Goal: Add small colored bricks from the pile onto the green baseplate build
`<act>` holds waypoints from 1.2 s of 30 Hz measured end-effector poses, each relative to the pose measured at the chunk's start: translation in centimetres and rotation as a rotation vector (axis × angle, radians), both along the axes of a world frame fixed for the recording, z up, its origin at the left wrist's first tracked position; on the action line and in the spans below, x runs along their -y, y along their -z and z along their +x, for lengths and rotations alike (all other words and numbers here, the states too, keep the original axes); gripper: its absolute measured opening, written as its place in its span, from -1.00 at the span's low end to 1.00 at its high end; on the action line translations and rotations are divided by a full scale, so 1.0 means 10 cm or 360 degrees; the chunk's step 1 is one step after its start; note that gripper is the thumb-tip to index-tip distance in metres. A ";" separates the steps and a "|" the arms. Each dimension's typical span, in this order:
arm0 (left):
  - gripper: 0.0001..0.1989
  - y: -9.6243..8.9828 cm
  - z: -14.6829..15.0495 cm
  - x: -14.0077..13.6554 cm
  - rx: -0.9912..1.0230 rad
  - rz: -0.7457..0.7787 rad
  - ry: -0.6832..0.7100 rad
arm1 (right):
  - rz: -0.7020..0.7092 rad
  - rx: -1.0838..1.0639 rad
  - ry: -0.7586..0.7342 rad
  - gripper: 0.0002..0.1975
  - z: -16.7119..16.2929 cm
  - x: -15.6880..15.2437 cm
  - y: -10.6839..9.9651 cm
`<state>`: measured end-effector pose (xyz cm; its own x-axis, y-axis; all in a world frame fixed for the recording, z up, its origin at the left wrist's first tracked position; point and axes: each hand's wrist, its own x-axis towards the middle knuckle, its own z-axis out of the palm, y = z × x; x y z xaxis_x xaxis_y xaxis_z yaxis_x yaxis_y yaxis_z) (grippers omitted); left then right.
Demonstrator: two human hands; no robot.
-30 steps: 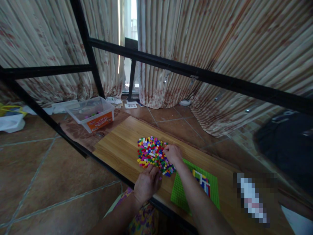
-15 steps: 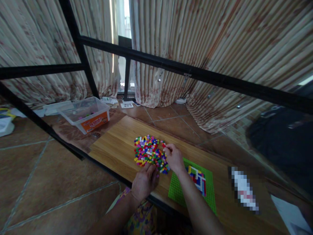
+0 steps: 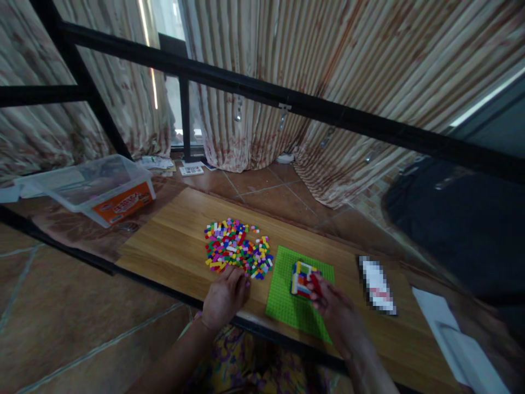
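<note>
The right hand (image 3: 334, 307) pinches a red toy brick (image 3: 315, 284) at the right side of the brick build (image 3: 301, 279) on the green baseplate (image 3: 283, 298), while the left hand (image 3: 225, 296), its grip unclear, lies between the brick pile (image 3: 234, 246) and the near edge of the tabletop (image 3: 164, 241).

A home; patterned curtains (image 3: 254, 139), tiled floor (image 3: 102, 306) and toy bricks (image 3: 233, 246) show it.
</note>
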<state>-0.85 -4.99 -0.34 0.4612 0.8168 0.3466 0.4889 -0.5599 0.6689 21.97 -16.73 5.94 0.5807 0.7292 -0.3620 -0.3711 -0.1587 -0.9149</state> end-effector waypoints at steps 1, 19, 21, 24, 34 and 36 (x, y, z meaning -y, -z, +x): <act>-0.86 0.00 0.00 0.00 -0.0001 0.0008 -0.0002 | -0.0058 0.0077 0.0081 -0.56 0.09 0.08 0.03; -0.87 0.01 0.01 -0.02 0.0010 0.0096 -0.0032 | -0.0610 0.1656 0.0246 -0.54 0.35 -0.07 0.15; -0.87 0.02 0.01 -0.02 0.0005 0.0103 -0.0036 | -0.0659 0.1717 0.0210 -0.53 0.31 -0.10 0.17; -0.88 0.02 0.01 -0.02 -0.0004 0.0104 -0.0033 | -0.0695 0.1801 0.0159 -0.52 0.26 -0.12 0.21; -0.88 0.01 0.01 -0.01 0.0011 0.0116 -0.0042 | -0.0746 0.2002 -0.0006 -0.51 0.28 -0.15 0.24; -0.89 0.01 0.00 -0.01 0.0023 0.0105 -0.0033 | -0.0734 0.2077 -0.0049 -0.53 0.29 -0.16 0.24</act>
<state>-0.81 -4.88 -0.43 0.4390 0.8013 0.4064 0.4912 -0.5928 0.6382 24.84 -15.12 3.52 0.6685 0.7117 0.2159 0.7133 -0.5315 -0.4568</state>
